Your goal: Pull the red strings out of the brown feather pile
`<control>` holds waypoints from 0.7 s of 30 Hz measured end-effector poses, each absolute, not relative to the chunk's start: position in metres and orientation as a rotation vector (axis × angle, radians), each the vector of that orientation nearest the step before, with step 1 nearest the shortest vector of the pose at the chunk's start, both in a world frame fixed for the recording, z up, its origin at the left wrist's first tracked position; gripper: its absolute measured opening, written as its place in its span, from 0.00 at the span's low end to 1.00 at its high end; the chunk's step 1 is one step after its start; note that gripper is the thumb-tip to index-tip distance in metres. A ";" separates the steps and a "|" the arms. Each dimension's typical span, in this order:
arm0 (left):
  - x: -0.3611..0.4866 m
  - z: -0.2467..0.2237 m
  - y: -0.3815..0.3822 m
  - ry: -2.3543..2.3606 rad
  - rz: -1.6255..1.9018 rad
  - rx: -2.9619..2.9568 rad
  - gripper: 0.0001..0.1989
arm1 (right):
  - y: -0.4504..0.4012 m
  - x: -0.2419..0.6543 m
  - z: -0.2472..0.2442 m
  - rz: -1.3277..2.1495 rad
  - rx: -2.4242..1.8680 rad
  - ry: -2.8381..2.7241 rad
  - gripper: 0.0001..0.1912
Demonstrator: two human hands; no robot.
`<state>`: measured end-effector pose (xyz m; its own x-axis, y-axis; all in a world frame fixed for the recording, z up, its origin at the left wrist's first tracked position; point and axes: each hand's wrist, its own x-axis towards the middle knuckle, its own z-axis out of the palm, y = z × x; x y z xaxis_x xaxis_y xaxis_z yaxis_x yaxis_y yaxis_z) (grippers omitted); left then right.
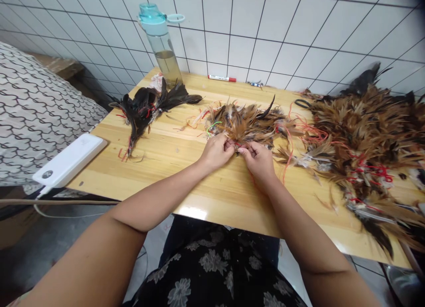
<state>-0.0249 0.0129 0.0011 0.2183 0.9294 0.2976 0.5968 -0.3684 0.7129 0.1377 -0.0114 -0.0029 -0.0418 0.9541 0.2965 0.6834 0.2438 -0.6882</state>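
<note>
My left hand (217, 152) and my right hand (259, 158) are close together at the near edge of a pile of brown feathers (255, 116) in the middle of the table. Both are closed, fingertips pinching a small bunch of brown feathers (239, 132) between them. Red thread shows at the base of that bunch. More red thread (314, 132) trails right from the middle pile. Fingers partly cover the lower end of the bunch.
Black feathers (142, 110) lie at the left of the wooden table (159, 174), near a water bottle (162, 45) and a white power bank (69, 161). A large heap of brown feathers (361, 125) covers the right. A red marker (222, 78) lies by the tiled wall.
</note>
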 end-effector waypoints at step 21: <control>-0.024 0.001 0.010 1.209 0.875 2.117 0.04 | -0.001 0.145 -0.021 0.614 -1.422 -1.787 0.12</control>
<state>-0.0236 0.0102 0.0008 0.3851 0.8834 0.2669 0.5296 -0.4484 0.7200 0.1448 -0.0011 -0.0212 -0.0941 0.9603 0.2625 0.5966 0.2655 -0.7574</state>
